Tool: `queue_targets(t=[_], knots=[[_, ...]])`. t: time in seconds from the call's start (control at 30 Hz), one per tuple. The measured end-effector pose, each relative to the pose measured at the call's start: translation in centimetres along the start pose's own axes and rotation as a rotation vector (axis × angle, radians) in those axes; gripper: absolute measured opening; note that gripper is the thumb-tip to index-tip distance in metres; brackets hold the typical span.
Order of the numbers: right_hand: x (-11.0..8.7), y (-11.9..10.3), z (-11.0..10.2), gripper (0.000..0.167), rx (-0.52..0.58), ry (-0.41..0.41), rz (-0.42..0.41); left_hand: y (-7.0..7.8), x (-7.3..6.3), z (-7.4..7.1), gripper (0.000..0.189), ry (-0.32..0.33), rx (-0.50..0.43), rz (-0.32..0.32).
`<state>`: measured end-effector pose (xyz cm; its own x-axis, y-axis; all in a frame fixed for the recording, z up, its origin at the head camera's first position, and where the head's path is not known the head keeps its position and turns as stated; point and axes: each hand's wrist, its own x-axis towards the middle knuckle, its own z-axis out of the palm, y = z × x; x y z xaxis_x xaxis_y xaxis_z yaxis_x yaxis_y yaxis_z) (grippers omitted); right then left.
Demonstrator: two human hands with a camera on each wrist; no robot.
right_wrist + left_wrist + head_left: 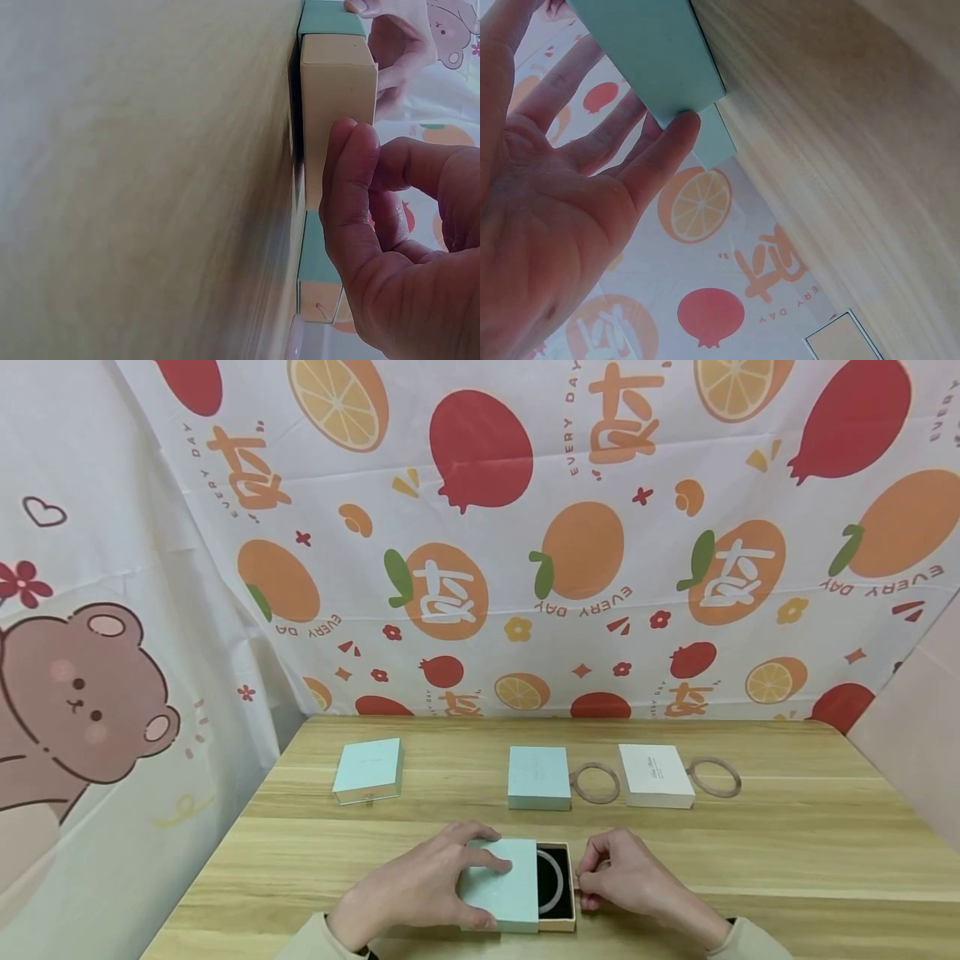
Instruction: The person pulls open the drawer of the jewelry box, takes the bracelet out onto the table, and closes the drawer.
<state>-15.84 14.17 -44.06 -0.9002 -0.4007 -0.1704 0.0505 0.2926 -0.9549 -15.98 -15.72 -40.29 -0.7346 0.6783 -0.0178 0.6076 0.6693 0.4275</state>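
Note:
A light mint box sleeve [501,883] lies flat near the front of the table, its tan drawer [557,925] slid partway out to the right. Inside the drawer, on black lining, sits a pale ring-shaped bangle [558,893], partly covered by the sleeve. My left hand [423,881] grips the sleeve across its top, thumb on the near edge and fingers on the far side. At the drawer's right end my right hand [630,875] pinches the small pull tab with thumb and forefinger; the fingertips hide most of it. The right wrist view shows these fingertips against the tan drawer front [337,90].
Farther back stand a closed mint box [369,768] at left, another mint box [538,775] with a bangle [617,785] beside it, and a white box [656,774] with a second bangle [738,783]. A fruit-print cloth [480,568] hangs behind the table.

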Motion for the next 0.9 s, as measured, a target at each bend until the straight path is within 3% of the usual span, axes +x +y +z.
queue_targets(t=[0.9], knots=[[-0.29, 0.19, -0.58, 0.005, 0.011, -0.004, -0.002, 0.11, -0.01, 0.02, 0.053, 0.003, 0.004, -0.007]])
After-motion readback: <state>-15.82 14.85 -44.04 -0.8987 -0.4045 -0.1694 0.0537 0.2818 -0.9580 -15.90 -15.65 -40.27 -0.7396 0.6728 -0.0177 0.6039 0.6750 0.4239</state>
